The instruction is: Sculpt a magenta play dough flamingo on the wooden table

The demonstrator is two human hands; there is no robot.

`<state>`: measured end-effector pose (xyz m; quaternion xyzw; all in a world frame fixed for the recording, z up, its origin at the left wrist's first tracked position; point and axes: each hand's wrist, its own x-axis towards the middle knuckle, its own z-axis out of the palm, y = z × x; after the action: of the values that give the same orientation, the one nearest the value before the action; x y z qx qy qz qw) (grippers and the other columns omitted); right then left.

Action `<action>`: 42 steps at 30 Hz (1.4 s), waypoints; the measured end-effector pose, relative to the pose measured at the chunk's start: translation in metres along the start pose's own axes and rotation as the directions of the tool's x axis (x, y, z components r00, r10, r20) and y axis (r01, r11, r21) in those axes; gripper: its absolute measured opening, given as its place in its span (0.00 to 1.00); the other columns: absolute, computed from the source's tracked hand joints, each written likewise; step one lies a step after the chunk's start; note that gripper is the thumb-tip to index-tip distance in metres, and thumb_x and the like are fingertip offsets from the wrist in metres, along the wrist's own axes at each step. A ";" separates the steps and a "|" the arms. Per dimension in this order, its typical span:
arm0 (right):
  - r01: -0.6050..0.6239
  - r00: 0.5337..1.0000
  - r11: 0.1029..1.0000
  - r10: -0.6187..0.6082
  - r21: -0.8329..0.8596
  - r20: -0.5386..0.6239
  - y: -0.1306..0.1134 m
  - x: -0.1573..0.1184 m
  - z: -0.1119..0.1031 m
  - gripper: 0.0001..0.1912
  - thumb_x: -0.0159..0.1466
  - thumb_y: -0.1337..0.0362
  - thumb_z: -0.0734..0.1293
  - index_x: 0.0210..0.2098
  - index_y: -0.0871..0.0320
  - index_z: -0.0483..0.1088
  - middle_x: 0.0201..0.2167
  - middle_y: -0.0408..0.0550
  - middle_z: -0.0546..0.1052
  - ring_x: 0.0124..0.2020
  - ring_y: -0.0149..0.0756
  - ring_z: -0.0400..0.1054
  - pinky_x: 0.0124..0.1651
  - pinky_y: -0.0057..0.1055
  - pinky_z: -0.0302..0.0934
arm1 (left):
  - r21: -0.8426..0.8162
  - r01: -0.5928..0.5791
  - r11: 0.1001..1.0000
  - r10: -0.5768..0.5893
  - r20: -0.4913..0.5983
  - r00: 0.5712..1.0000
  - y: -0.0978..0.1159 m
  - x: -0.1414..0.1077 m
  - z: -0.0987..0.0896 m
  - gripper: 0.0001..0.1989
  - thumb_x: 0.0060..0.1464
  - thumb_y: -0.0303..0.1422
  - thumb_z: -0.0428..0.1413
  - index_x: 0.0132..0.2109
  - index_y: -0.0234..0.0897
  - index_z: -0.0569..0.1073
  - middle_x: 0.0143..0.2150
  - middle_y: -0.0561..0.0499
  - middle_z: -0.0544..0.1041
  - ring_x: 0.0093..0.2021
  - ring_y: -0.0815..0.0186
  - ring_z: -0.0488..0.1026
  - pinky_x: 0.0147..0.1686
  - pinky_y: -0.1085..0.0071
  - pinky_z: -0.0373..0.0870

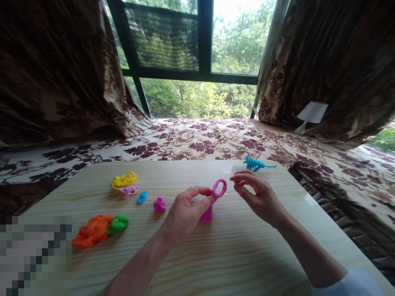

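Between thumb and fingers, my left hand (189, 207) pinches the lower end of a magenta clay loop (223, 187), which is held up over the table. A thicker magenta clay piece (207, 215) shows just below the loop, partly hidden behind my left hand; whether the two are joined I cannot tell. To the right of the loop, my right hand (257, 196) hovers with fingers stretched and thumb apart, holding nothing. A crumpled magenta clay lump (159, 204) lies on the table left of my left hand.
On the wooden table (247, 259) lie yellow clay (124, 180), pale pink clay (128, 190), a small blue clay piece (142, 197), orange clay (93, 231) and green clay (117, 225). A blue animal figure (255, 163) stands by the far edge. A white lamp (312, 112) stands beyond.
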<state>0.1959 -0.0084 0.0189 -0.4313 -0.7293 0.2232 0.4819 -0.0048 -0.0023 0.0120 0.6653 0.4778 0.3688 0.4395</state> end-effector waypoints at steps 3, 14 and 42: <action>0.009 0.999 1.000 -0.010 -0.015 -0.042 0.000 -0.002 0.007 0.07 0.59 0.66 0.63 0.37 0.56 0.69 0.34 0.47 0.70 0.33 0.32 0.65 0.37 0.30 0.62 | -0.021 0.000 1.000 -0.001 -0.043 0.999 -0.002 0.002 0.002 0.19 0.47 0.44 0.54 0.41 0.36 0.74 0.36 0.50 0.75 0.38 0.64 0.70 0.40 0.71 0.65; 0.081 0.993 0.990 -0.070 -0.120 0.090 -0.003 -0.010 0.020 0.07 0.60 0.65 0.62 0.36 0.55 0.71 0.32 0.48 0.69 0.32 0.32 0.64 0.35 0.29 0.61 | -0.024 0.005 1.000 -0.005 0.008 1.000 -0.004 -0.001 0.006 0.17 0.48 0.44 0.53 0.40 0.38 0.74 0.35 0.50 0.76 0.35 0.66 0.70 0.34 0.73 0.65; -0.263 0.964 0.926 0.245 0.270 0.101 0.008 -0.008 0.022 0.11 0.59 0.62 0.63 0.40 0.57 0.69 0.36 0.48 0.72 0.31 0.30 0.66 0.32 0.28 0.61 | 0.089 -0.230 0.969 0.239 -0.104 0.965 -0.006 0.001 0.004 0.13 0.49 0.36 0.55 0.42 0.42 0.74 0.43 0.51 0.71 0.45 0.65 0.67 0.46 0.71 0.64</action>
<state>0.1812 -0.0090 -0.0011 -0.4418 -0.6435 0.3991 0.4812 -0.0027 -0.0017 0.0047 0.7111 0.4336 0.4373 0.3392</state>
